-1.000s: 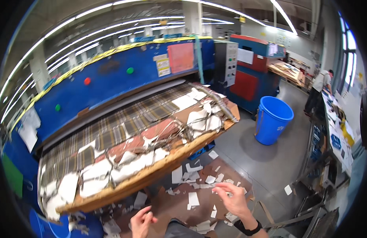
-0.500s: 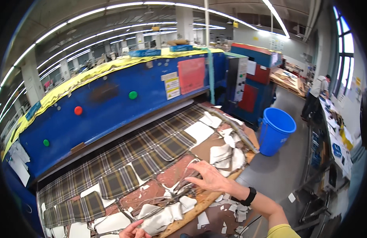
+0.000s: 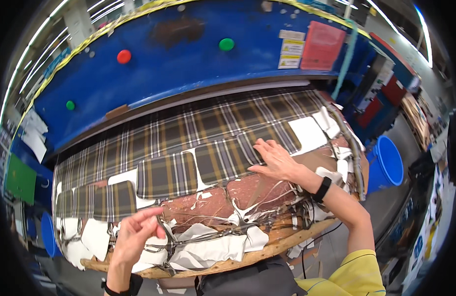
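A brown, white and yellow plaid fabric (image 3: 198, 123) lies flat on the bed of a large blue machine (image 3: 188, 64), with several rounded rectangular pieces cut out of it. My right hand (image 3: 275, 158) rests flat, fingers spread, on the edge of one cut plaid piece (image 3: 228, 158). My left hand (image 3: 134, 234) hovers over the near edge with its fingers loosely curled, beside thin fabric strips and white paper scraps (image 3: 208, 246). It holds nothing that I can make out. Both wrists wear dark bands.
A brown board (image 3: 213, 207) shows where pieces are gone. A wooden table edge (image 3: 267, 254) runs along the front. Red and green round buttons (image 3: 123, 56) sit on the machine face. A blue bin (image 3: 388, 163) stands on the floor at right.
I have come closer to the table. My right hand moved forward from the scraps at the near edge onto the plaid fabric. My left hand rose into view over the scraps.
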Demonstrator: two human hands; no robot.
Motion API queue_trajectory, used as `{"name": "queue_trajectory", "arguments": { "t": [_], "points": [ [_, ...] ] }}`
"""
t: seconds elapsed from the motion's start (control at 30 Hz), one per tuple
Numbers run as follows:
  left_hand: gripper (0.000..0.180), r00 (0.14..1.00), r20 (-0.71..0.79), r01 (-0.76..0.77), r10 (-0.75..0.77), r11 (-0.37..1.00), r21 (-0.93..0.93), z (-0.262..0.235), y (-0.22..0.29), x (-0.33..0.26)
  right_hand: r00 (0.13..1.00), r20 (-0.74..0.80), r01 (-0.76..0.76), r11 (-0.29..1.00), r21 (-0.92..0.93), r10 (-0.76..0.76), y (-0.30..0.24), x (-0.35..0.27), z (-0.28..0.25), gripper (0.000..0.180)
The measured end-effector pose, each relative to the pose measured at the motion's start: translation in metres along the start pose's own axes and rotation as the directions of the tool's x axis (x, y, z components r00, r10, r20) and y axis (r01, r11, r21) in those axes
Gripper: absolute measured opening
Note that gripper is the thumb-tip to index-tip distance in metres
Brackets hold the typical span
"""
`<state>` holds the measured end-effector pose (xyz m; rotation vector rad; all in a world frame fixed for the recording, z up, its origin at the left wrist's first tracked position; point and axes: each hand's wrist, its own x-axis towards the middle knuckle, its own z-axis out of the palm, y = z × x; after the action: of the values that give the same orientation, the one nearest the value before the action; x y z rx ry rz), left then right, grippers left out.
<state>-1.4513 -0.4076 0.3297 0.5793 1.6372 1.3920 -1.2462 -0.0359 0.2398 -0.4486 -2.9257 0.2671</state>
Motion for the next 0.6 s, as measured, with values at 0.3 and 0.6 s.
{"name": "queue_trajectory", "arguments": {
  "t": [0.3,0.6],
  "points": [
    [0.051,0.982,0.024,0.19,-0.189,0.982,-0.014,0.033,-0.001,0.078,0.969,-0.143,0.179,0.972,-0.154,-0.201,0.046,0.003,-0.007,0.04],
    [0.066,0.971,0.114,0.223,-0.212,0.97,-0.099,0.057,-0.025,0.137,0.919,-0.372,0.019,0.955,-0.295,-0.133,-0.073,0.062,-0.024,0.045]
  ]
}}
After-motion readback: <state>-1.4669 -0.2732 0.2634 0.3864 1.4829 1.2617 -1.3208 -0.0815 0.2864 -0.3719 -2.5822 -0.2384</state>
